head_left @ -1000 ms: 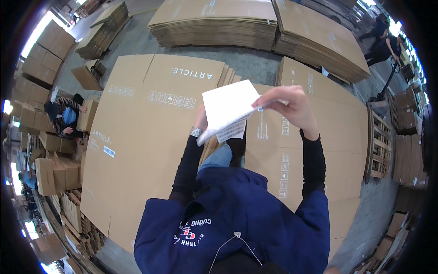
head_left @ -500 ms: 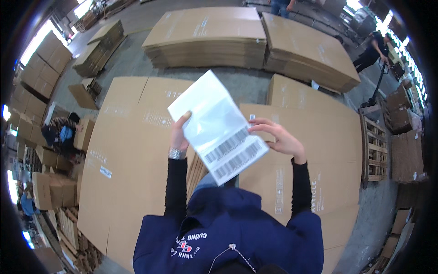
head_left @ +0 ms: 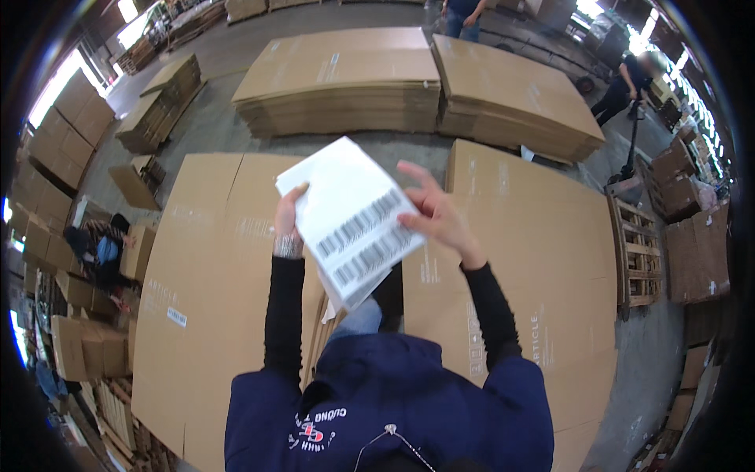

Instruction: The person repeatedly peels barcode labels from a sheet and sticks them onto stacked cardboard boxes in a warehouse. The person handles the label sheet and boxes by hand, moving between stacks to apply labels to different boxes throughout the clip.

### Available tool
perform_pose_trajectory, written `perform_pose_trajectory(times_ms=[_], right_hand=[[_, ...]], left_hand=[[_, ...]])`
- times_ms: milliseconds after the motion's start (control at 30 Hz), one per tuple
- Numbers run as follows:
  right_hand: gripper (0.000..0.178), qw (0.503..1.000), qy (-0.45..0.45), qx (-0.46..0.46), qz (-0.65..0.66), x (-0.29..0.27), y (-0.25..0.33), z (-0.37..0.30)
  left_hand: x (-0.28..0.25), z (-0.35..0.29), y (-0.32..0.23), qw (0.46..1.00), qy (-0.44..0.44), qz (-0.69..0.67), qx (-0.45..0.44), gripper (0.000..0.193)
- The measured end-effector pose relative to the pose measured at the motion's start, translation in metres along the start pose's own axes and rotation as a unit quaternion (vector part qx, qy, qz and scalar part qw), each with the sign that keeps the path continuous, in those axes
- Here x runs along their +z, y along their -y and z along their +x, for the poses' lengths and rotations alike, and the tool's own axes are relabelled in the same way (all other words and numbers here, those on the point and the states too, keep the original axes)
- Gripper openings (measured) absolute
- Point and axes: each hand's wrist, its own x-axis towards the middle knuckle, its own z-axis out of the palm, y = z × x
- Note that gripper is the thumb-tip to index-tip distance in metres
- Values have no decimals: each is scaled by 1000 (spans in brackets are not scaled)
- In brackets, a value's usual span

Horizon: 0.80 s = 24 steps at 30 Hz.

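A thin stack of white label sheets [head_left: 338,177] with black barcode bands is held above the cardboard, tilted. Fingers under it and thumb on top, my left hand [head_left: 288,214] grips its left edge. My right hand [head_left: 444,220] is at the right edge, its thumb over the barcode face and a finger at the edge beside it. Another finger of that hand stands out straight. Lower sheets poke out under the bottom corner. Beneath lie large flat cardboard pieces, one on the left [head_left: 212,315] and one on the right [head_left: 519,259].
Two tall stacks of flat cardboard, left [head_left: 338,67] and right [head_left: 511,94], stand ahead. Wooden pallets [head_left: 635,252] are at the right. A person [head_left: 625,86] holds a pallet jack at the far right; another person [head_left: 102,248] bends by boxes at the left.
The label sheets have shifted slightly left and turned, and lower sheets now show at the bottom corner. My right thumb has come onto the barcode face. The whole view has shifted a little.
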Motion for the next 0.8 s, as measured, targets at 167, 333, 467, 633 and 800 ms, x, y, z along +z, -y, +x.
perform_pose_trajectory(times_ms=[167,333,467,633,800], right_hand=[[59,996,34,27,73,-9,31,12],[62,990,80,-6,114,-5,44,15],[54,997,44,-21,60,1,41,17],[23,933,-131,-136,-305,6,36,35],[13,989,-102,-97,-40,22,33,48]], left_hand=[[-16,20,6,1000,10,0,-15,40],[-8,4,7,995,29,-57,-71,46],[-7,-7,7,990,49,-77,-105,44],[-33,-10,44,985,75,-98,-123,37],[-69,-8,96,989,37,-109,-92,31]])
